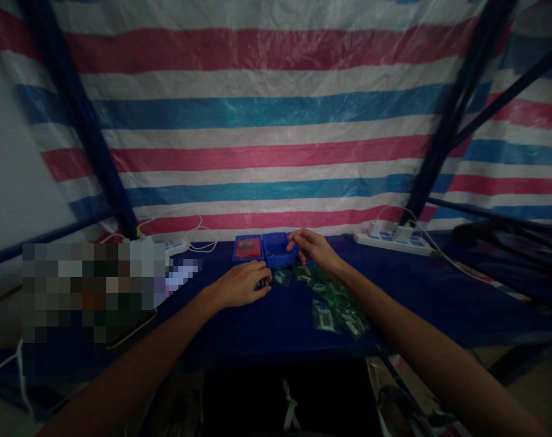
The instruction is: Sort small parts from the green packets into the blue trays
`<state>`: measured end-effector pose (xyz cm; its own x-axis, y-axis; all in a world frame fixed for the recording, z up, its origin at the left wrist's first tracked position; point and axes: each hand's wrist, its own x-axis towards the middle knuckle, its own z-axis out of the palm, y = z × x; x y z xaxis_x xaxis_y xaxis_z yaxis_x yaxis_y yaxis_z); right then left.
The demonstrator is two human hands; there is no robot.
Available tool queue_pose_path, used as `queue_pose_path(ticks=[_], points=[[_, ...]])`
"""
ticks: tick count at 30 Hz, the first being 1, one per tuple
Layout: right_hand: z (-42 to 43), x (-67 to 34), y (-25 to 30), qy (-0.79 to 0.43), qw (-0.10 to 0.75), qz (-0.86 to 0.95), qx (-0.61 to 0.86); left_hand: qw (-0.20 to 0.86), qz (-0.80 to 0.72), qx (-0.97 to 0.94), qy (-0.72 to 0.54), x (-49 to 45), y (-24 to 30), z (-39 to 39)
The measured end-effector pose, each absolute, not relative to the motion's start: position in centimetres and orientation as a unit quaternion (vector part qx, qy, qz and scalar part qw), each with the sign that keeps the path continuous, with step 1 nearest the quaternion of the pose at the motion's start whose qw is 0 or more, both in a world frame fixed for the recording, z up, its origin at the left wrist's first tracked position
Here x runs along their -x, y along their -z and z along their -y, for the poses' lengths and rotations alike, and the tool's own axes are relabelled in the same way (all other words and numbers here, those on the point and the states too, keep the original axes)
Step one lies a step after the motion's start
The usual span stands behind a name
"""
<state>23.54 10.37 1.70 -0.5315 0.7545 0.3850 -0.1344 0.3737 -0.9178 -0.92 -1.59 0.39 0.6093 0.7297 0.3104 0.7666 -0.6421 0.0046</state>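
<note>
My left hand point(242, 284) rests on the dark blue table point(266, 328), fingers curled round a small dark object I cannot make out. My right hand point(313, 247) reaches to the right edge of a small blue box point(278, 250), fingers bent in a pinch at its rim. A second blue tray holding something red point(248, 248) sits just left of that box. Several small green packets point(337, 303) lie on the table under and beside my right forearm.
A white power strip point(393, 240) with plugs and cables lies at the back right. White cables point(194, 233) run at the back left. A striped red, white and blue tarp point(266, 121) hangs behind, with dark blue frame poles at both sides. A blurred patch covers the left.
</note>
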Motion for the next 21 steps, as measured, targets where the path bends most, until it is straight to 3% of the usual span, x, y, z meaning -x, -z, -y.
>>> queue_pose_path(ticks=[21], points=[[-10.05, -23.56, -1.92, -0.51, 0.433, 0.708, 0.224, 0.047, 0.436, 0.887, 0.144, 1.05, -0.38, 1.51]])
